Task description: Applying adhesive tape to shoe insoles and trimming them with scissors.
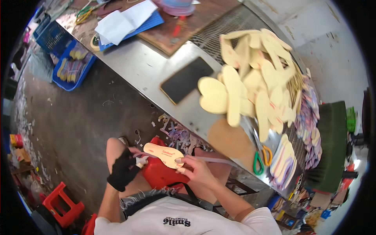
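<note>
Both hands are closed on one cream insole: the heel end is gripped by the gloved left hand, apparently with a small tool, and the toe end is pinched by the bare right hand above a red stool.

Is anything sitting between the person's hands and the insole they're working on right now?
Nothing visible does. The cream insole is already in hand: the gloved left hand grips near its heel end and the bare right hand pinches its toe end. A pale strip runs from the right hand toward the metal table; it blocks neither grip.
</note>
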Demonstrator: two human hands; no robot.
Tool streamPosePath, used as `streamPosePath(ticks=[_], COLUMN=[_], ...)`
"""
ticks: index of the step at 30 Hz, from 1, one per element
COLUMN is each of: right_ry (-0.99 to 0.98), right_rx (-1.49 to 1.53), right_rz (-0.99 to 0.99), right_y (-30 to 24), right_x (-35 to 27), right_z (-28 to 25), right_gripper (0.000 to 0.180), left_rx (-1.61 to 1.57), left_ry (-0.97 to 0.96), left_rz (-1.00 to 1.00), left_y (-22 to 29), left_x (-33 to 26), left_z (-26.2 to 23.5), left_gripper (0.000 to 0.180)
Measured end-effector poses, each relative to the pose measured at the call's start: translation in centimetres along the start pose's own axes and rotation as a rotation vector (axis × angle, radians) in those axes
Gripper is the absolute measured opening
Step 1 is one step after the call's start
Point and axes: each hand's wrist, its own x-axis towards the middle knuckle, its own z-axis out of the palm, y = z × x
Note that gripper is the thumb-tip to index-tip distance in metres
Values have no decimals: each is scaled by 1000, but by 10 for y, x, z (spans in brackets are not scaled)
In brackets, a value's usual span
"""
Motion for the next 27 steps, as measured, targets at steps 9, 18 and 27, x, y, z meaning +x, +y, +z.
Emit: streamPosePath(ticks=[9,18,27], right_ry=[549,719,821], right_rx=[146,587,314], right_rz=[-326,-623,-525], right_y=[-37,-44,-40], right_x=[-157,-208,-206], right_z=[-70,-86,-74], right_gripper=[11,18,11], left_rx=[408,73,-109], left_ry=[-269,-185,-479], left_rz=[701,10,173], left_y=[192,225,205], left_x=[-22,-32,5], left_z=[123,205,214], left_gripper=[23,22,22])
